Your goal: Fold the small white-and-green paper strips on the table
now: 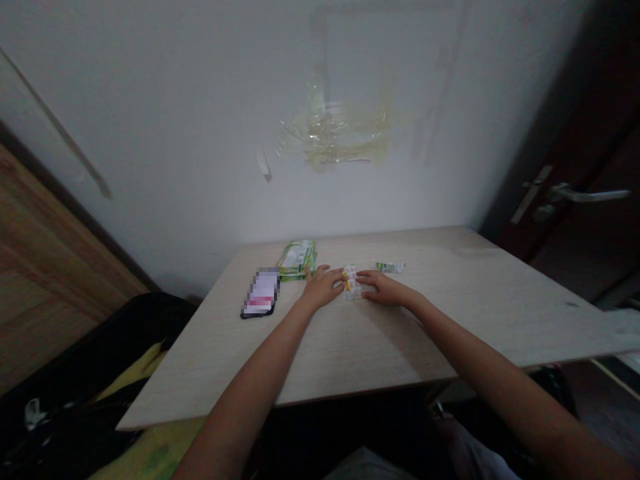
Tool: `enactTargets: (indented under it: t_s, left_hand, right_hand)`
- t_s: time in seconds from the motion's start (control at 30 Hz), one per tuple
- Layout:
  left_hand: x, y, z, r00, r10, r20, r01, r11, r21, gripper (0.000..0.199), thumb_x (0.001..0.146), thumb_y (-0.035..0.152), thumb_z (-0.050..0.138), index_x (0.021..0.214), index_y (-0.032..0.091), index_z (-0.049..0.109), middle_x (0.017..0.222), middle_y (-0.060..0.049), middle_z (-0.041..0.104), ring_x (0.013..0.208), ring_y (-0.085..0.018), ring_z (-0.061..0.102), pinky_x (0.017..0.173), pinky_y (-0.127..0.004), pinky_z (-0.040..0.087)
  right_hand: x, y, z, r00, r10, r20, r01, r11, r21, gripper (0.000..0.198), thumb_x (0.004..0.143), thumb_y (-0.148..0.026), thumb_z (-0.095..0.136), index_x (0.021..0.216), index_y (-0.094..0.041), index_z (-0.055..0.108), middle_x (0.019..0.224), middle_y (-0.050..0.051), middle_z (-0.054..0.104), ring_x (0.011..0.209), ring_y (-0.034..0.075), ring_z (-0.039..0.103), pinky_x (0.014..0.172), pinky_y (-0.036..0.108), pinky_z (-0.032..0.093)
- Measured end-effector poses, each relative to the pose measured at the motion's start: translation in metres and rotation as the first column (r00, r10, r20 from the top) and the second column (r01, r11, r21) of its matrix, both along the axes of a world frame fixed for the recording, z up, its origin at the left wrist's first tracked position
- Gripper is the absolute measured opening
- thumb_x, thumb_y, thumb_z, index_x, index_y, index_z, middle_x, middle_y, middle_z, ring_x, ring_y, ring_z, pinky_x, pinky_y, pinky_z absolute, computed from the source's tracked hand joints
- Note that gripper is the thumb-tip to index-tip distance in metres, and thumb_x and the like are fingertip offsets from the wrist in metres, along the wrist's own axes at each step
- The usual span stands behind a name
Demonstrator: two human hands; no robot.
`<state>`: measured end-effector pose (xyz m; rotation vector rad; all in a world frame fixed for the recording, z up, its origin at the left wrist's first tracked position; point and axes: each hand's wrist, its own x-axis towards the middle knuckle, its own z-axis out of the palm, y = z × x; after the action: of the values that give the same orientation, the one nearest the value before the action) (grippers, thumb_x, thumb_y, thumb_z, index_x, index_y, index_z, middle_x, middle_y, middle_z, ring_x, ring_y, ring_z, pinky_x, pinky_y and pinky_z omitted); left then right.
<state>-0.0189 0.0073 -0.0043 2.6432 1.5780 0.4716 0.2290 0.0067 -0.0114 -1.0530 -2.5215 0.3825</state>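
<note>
A small printed sheet (352, 283), white with yellow and orange patches, lies on the light wood table between my two hands. My left hand (323, 288) rests palm down at the sheet's left edge, fingers apart, with the fingertips touching or very near it. From the other side, my right hand (387, 289) reaches its stretched fingers onto the sheet's right edge. Neither hand lifts it. Just beyond my left hand sits a stack of green and white packets (296, 259). A small green and white strip (391, 267) lies behind my right hand.
A phone (261, 293) with a blurred screen lies left of the packets. The table (340, 360) stands against a white wall with old tape (335, 137) on it. At right is a dark door with a metal handle (593, 195); dark bags (145, 327) sit at left.
</note>
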Motion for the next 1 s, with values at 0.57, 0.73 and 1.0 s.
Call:
enactTargets:
  t_s: [0.57, 0.73, 1.0]
  left_hand:
    - [-0.004, -0.014, 0.005, 0.996, 0.004, -0.088, -0.010, 0.998, -0.065, 0.050, 0.091, 0.067, 0.042, 0.136, 0.049, 0.053, 0.158, 0.004, 0.038, 0.148, -0.037, 0.023, 0.113, -0.074, 0.003]
    - [-0.008, -0.015, 0.012, 0.993, 0.019, -0.116, -0.037, 0.987, -0.155, 0.056, 0.087, 0.074, 0.040, 0.139, 0.054, 0.046, 0.162, 0.003, 0.029, 0.150, -0.041, 0.014, 0.110, -0.076, 0.000]
    - [-0.007, -0.015, 0.018, 0.988, 0.033, -0.153, -0.065, 0.975, -0.213, 0.064, 0.083, 0.080, 0.038, 0.141, 0.053, 0.043, 0.164, -0.001, 0.023, 0.150, -0.042, 0.008, 0.108, -0.078, -0.001]
  right_hand:
    - [0.003, -0.003, -0.014, 0.985, -0.051, -0.163, 0.050, 0.999, -0.009, 0.046, 0.083, -0.033, 0.070, 0.127, -0.020, 0.065, 0.140, 0.015, 0.055, 0.130, 0.028, 0.051, 0.114, 0.049, 0.036]
    - [0.000, -0.001, -0.012, 0.972, -0.037, -0.230, 0.043, 0.999, 0.020, 0.030, 0.089, -0.028, 0.061, 0.117, -0.020, 0.071, 0.130, 0.013, 0.063, 0.122, 0.025, 0.057, 0.110, 0.046, 0.041]
    - [-0.013, 0.005, -0.005, 0.969, -0.132, -0.211, 0.155, 0.983, 0.098, 0.017, 0.087, -0.021, 0.061, 0.096, -0.019, 0.075, 0.106, 0.010, 0.072, 0.102, 0.023, 0.064, 0.099, 0.040, 0.047]
